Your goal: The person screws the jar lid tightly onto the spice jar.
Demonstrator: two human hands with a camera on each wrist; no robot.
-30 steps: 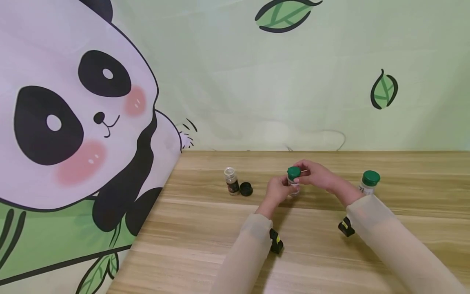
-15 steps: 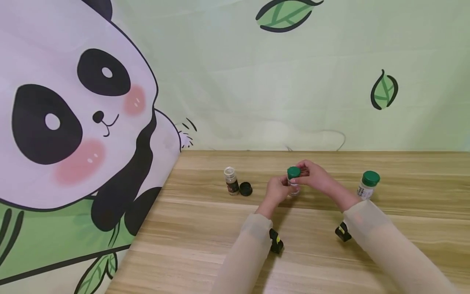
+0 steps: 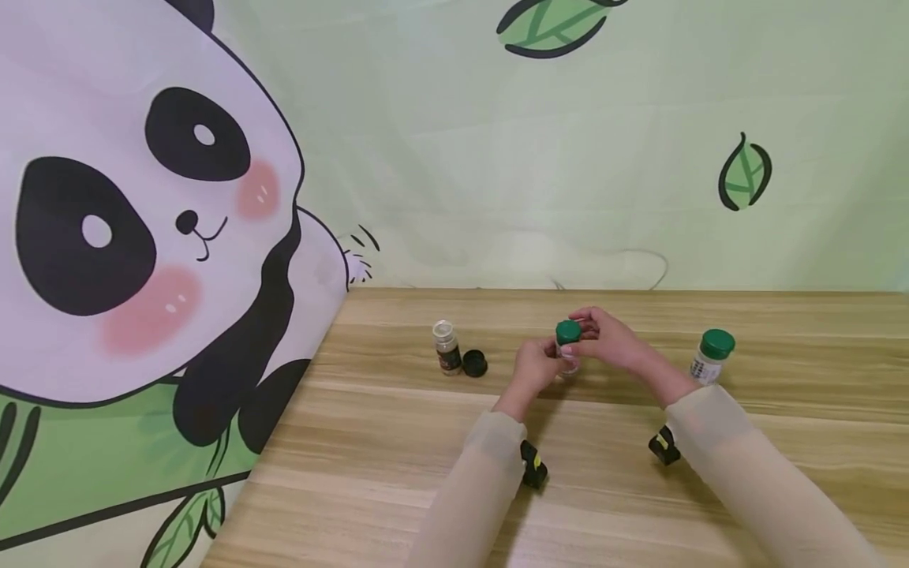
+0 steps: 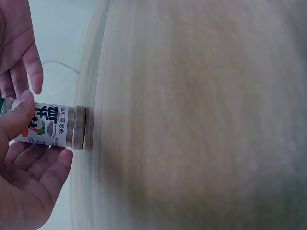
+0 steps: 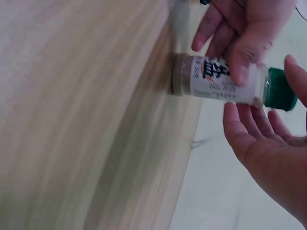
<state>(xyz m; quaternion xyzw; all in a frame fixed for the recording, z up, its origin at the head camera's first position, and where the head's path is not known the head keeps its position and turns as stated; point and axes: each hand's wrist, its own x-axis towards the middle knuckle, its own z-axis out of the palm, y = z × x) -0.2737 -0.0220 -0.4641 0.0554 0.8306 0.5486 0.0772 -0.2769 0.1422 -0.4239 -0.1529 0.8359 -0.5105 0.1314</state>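
Observation:
A small spice jar [image 3: 569, 368] with a green cap [image 3: 568, 331] and a white printed label stands upright on the table. My left hand [image 3: 536, 368] grips its body, thumb in front and fingers behind, as the left wrist view shows. Around the cap, my right hand [image 5: 278, 148] has its thumb [image 5: 296, 79] close by the green top and its fingers spread along the jar's other side. A gap shows between those fingers and the cap; whether the thumb touches it is unclear.
To the left stands an uncapped clear jar [image 3: 447, 349] with a dark label, beside a black cap [image 3: 474, 364]. A second green-capped jar [image 3: 712, 355] is behind the right forearm. The wooden table [image 3: 369, 442] meets a panda-print backdrop [image 3: 454, 158].
Between the frames the right forearm shifts slightly, showing more of the right-hand jar. Both hands stay at the middle jar, whose cap is still on. The view tilts a little.

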